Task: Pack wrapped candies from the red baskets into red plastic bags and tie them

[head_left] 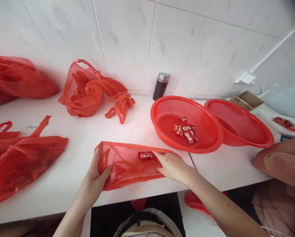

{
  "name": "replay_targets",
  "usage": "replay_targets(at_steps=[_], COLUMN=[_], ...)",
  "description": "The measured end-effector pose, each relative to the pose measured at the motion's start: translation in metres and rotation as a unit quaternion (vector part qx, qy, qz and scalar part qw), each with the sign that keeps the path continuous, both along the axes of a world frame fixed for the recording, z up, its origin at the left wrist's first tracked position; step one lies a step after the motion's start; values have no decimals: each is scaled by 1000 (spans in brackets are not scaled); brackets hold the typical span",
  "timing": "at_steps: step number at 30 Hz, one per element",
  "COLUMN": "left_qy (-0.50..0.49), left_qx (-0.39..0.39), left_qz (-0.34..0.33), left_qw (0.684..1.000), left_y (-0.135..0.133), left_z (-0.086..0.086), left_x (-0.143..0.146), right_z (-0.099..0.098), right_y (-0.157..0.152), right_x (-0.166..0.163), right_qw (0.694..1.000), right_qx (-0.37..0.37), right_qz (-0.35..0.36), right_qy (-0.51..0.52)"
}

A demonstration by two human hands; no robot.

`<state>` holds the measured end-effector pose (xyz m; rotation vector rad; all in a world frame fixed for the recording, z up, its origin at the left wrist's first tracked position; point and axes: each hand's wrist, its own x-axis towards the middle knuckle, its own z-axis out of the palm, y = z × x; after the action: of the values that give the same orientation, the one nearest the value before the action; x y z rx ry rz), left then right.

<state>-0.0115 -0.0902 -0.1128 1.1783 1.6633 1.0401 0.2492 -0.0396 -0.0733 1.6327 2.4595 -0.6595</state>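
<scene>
Head view: white marbled wall tiles (127, 39) back a white tabletop (142, 126). My left hand (95, 179) is closed on the left end of a translucent red plastic bag (130, 172), whose long axis runs left to right. My right hand (173, 166) is at its right end, thumb and forefinger apart; whether its hidden fingers grip the film, I cannot tell. One small dark-red wrapped packet (146, 155) lies inside, toward the far rim, just left of my right fingertips; the right hand is nearer. Far right of the bag stands a round red perforated plastic basket (159, 128) containing similar packets (190, 136).
</scene>
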Motion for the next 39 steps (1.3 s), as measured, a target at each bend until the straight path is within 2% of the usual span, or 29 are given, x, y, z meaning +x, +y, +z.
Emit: replay_targets(at_steps=[4, 8, 9, 11, 13, 14, 16, 18, 20, 22, 24, 27, 31, 34, 39], left_qy=[0, -17, -20, -23, -25, -24, -15, -7, -13, -26, -33, -37, -39, -40, -48], left_qx=[-5, 3, 0, -14, -32, -36, -33, -27, -33, -43, -44, -40, -42, -49, -62], left_qz=[-38, -55, -62, -80, -95, -94, -85, -81, -85, -90, -90, -77, -63, -63, -57], left_qw=[999, 998, 998, 996, 995, 995, 996, 996, 996, 995, 994, 996, 996, 996, 995], left_y=[8, 9, 8, 5, 2, 1, -3, -5, -7, -7, -6, -4, -2, -1, -3], left_z=[4, 9, 9, 11, 14, 15, 19, 23, 26, 27, 27, 24, 23, 24, 28], left_x=[-1, 2, 3, 7, 12, 15, 20, 23, 23, 21, 20, 19, 21, 20, 21], right_z=[10, 45, 56, 72, 78, 76, 62, 43, 24, 13, 12, 20, 28, 24, 16], right_y=[-8, -11, -6, 15, 50, 69, 106, 132, 144, 146, 144, 142, 142, 138, 126], right_x=[4, 17, 23, 38, 57, 66, 80, 89, 91, 91, 90, 91, 95, 96, 83], right_qw=[999, 980, 972, 963, 965, 970, 987, 992, 986, 986, 990, 995, 996, 997, 999], right_qx=[-31, -82, -70, 4, 110, 142, 142, 79, 33, 24, 32, 50, 67, 41, -15], right_qz=[20, 49, 43, -1, -59, -79, -70, -35, -25, -27, -21, -20, -55, -70, -22], right_qy=[14, 175, 221, 269, 232, 179, 37, -96, -162, -165, -139, -87, -21, -14, -26])
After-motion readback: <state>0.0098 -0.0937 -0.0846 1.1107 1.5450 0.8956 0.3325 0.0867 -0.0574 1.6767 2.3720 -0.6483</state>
